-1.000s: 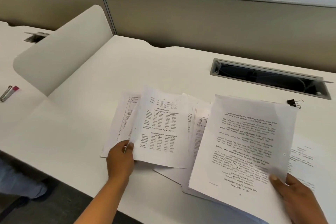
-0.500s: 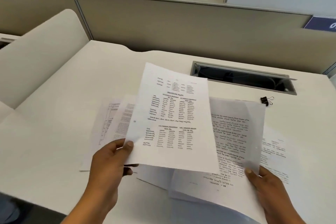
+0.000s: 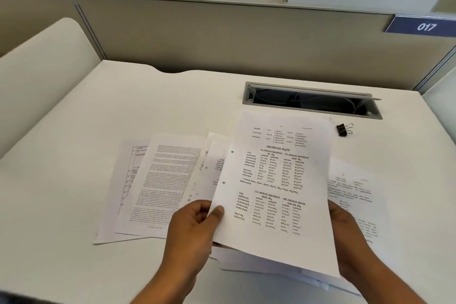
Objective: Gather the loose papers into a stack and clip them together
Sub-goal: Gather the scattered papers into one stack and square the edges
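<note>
Between both hands, a small stack [image 3: 276,185] is being held, left hand [image 3: 195,234] and right hand [image 3: 345,237] pinching its near corners; loose sheets [image 3: 160,185] are lying leftward, long axes running away, nearer the left hand.

Both forearms are bare as far as they show, with no sleeve or cuff reaching the wrists. The left hand [image 3: 195,234] wears no ring, watch, band or glove, and its thumbnail is short and plain. The right hand [image 3: 345,237] is likewise ungloved and unadorned on the part that shows, its fingers mostly hidden from the camera.
</note>
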Demonstrator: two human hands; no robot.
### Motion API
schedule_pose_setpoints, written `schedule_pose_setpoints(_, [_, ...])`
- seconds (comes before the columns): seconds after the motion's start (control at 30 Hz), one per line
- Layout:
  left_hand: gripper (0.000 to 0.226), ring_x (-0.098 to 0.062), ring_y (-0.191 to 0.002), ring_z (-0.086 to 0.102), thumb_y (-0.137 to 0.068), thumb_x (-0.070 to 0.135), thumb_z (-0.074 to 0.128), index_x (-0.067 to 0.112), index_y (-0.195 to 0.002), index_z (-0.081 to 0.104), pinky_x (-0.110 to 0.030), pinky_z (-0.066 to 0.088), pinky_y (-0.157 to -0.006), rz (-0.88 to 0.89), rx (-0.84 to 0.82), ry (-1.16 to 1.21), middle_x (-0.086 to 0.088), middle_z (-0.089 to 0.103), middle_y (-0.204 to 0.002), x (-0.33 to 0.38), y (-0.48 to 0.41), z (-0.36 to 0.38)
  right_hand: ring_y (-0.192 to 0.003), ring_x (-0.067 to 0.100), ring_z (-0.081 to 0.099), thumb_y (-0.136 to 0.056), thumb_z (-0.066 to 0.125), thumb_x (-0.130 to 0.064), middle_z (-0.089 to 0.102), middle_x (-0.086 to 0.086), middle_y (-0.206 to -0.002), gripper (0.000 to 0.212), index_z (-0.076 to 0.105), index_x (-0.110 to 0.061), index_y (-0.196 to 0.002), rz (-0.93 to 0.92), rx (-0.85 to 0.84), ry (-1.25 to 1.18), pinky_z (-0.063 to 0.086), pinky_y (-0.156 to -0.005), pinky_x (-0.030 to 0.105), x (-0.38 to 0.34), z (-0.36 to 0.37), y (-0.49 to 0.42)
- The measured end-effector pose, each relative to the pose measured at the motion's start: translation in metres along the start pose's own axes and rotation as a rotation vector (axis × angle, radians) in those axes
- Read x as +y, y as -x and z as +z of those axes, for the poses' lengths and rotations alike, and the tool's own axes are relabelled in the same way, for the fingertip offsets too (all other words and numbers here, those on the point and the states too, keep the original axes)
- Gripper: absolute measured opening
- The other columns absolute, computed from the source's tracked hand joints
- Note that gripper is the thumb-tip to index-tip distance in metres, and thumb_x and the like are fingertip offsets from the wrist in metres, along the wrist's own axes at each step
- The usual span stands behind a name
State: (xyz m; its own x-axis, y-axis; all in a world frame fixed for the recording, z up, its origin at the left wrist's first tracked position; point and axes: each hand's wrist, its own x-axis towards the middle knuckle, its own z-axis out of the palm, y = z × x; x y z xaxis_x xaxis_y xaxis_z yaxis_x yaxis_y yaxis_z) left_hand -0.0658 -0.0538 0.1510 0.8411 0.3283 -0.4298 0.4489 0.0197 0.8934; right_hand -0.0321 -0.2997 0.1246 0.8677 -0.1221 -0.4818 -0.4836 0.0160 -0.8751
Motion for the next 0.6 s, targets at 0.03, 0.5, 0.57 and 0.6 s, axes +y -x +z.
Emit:
schedule_pose_setpoints(0.03, [0.009,-0.004,-0.061,0.066,-0.094,0.018,0.068,0.016,-0.088,0.074,-0.019,0.044,-0.046,0.015,0.029,-0.02,0.003,0.076,-0.08,0.001,-0.002,0.0,-0.079,0.035,0.076,-0.089,0.066,-0.007,0.079,0.013,-0.091,0.016,0.077,-0.016,-0.097,0.002,0.004,-0.006,0.06,-0.075,0.047,-0.002,-0.001,0.001])
schedule_pose_setpoints(0.5, [0.02,-0.018,-0.093,0.078,-0.097,0.03,0.065,0.021,-0.111,0.075,-0.045,0.06,-0.091,-0.08,-0.299,-0.101,0.006,0.081,-0.102,0.018,-0.035,0.014,-0.084,0.033,0.077,-0.091,0.061,-0.002,0.079,0.011,-0.096,0.024,0.076,-0.015,-0.105,-0.027,-0.045,-0.018,0.063,-0.069,0.041,-0.015,-0.008,0.007])
schedule_pose_setpoints(0.57, [0.017,-0.018,-0.092,0.078,-0.097,0.027,0.065,0.02,-0.109,0.076,-0.041,0.061,-0.087,-0.041,-0.279,-0.087,0.005,0.081,-0.103,0.015,-0.034,0.017,-0.085,0.031,0.077,-0.091,0.061,-0.003,0.079,0.011,-0.098,0.024,0.077,-0.016,-0.103,-0.042,-0.039,-0.003,0.062,-0.073,0.042,-0.016,-0.008,0.007])
schedule_pose_setpoints(0.6, [0.017,-0.017,-0.092,0.078,-0.097,0.026,0.065,0.02,-0.109,0.076,-0.039,0.061,-0.085,-0.029,-0.264,-0.077,0.006,0.081,-0.103,0.014,-0.033,0.018,-0.085,0.03,0.077,-0.093,0.059,-0.006,0.079,0.01,-0.098,0.023,0.077,-0.018,-0.102,-0.054,-0.036,0.003,0.062,-0.074,0.043,-0.015,-0.009,0.006])
